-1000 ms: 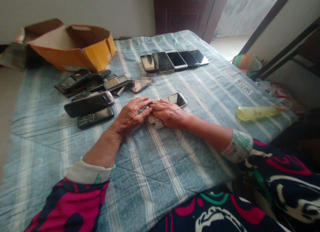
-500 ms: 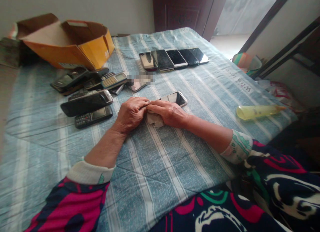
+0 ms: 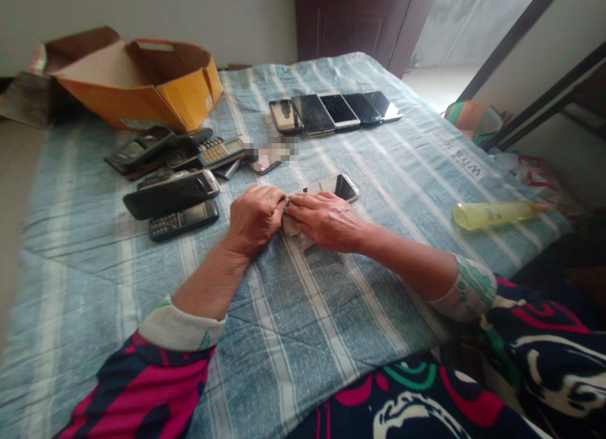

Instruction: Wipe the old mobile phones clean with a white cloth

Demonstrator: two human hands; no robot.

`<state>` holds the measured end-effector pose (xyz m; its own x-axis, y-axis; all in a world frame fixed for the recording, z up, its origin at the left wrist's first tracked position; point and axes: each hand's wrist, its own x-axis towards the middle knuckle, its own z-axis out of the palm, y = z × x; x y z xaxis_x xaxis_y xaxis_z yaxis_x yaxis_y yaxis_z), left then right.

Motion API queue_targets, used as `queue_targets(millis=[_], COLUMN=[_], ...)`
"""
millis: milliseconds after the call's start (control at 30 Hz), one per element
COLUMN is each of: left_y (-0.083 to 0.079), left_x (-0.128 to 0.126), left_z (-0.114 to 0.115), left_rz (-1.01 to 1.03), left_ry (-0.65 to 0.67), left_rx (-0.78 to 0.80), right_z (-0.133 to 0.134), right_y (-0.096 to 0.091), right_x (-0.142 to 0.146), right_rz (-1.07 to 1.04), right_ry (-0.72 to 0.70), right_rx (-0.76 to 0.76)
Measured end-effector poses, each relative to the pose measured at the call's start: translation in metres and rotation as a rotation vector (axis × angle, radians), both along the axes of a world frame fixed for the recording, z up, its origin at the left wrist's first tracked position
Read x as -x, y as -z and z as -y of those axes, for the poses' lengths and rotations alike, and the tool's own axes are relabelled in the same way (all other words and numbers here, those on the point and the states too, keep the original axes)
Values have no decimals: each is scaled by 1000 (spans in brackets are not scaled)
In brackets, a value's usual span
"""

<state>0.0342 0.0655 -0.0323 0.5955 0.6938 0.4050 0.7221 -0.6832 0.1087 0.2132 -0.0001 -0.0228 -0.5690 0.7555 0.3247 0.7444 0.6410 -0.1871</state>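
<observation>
A silver-edged smartphone (image 3: 337,187) lies screen up on the striped blue cloth (image 3: 293,319). My left hand (image 3: 255,217) and my right hand (image 3: 326,219) meet just in front of it. Both have their fingers curled on a small pale cloth (image 3: 297,235) that shows between and under them. My right hand's fingertips rest against the phone's near end. Most of the pale cloth is hidden by my hands.
Several smartphones (image 3: 334,111) lie in a row at the far side. A pile of old keypad phones (image 3: 175,171) sits to the left, near an open orange cardboard box (image 3: 142,92). A yellow plastic bottle (image 3: 492,213) lies on its side at the right edge.
My left hand's fingers have curled in from lying stretched out, closing on the pale cloth. Both hands stay in the same spot by the phone.
</observation>
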Motion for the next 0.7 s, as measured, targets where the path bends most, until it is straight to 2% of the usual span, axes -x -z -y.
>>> queue_targets(millis=[233,433,700], left_y=[-1,0,1], left_x=[3,8,13], left_z=[0,-3,-5], left_rz=[64,69,81], left_ry=[35,28,-21], left_rx=[84,12,15], right_z=[-4,-11,-18], right_y=[-4,-7,-3], right_x=[3,4,10], right_rz=[-57,-80,-95], right_ry=[3,6,11], right_rx=[90,194,162])
